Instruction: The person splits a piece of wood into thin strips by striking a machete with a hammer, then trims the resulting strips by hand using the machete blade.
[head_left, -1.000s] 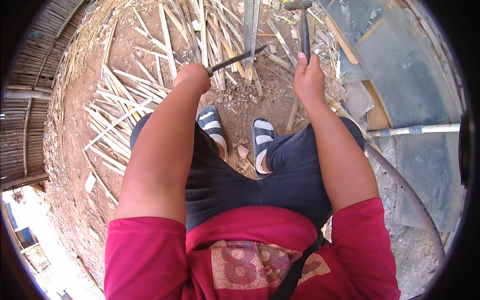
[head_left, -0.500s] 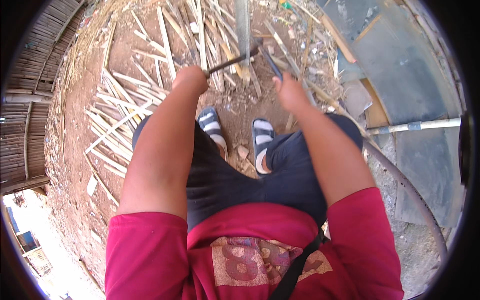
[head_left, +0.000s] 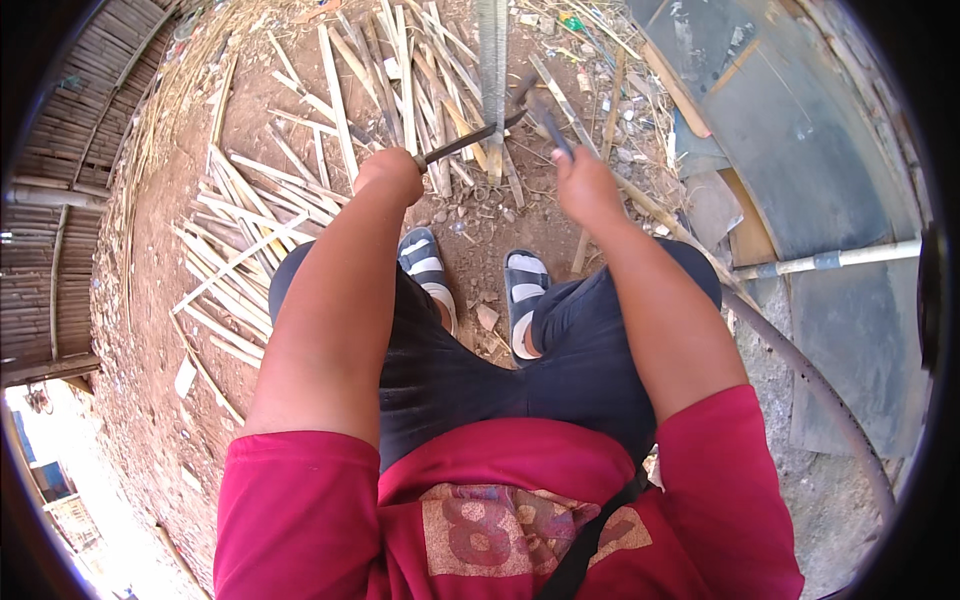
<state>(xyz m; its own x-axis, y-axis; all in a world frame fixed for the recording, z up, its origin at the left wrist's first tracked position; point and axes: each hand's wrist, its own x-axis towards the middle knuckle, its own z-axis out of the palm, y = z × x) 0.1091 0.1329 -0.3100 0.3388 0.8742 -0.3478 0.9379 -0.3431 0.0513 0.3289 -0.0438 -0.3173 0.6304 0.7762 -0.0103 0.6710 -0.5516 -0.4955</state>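
Observation:
My left hand [head_left: 390,176] is closed round the handle of a machete [head_left: 462,142]. Its dark blade points to the right and crosses the lower part of an upright grey wooden board [head_left: 493,70]. Whether the blade has cut into the board or only rests against it, I cannot tell. In my right hand [head_left: 587,188] is the dark handle of a hammer [head_left: 548,124]. The hammer's head is a little above the blade's tip, just right of the board. Below the blade, the board's bottom end shows paler wood near the ground.
Split wood strips [head_left: 235,235] lie in a loose heap ahead and to the left on brown soil. Grey sheets [head_left: 800,130] and a white pipe [head_left: 850,253] are on the right. A woven bamboo wall [head_left: 90,100] stands at the far left. My sandalled feet [head_left: 525,275] are below the board.
The hammer head, close against the blade's tip before, is now slightly apart from it and higher. The machete sits a little lower across the board. Both hands keep their hold.

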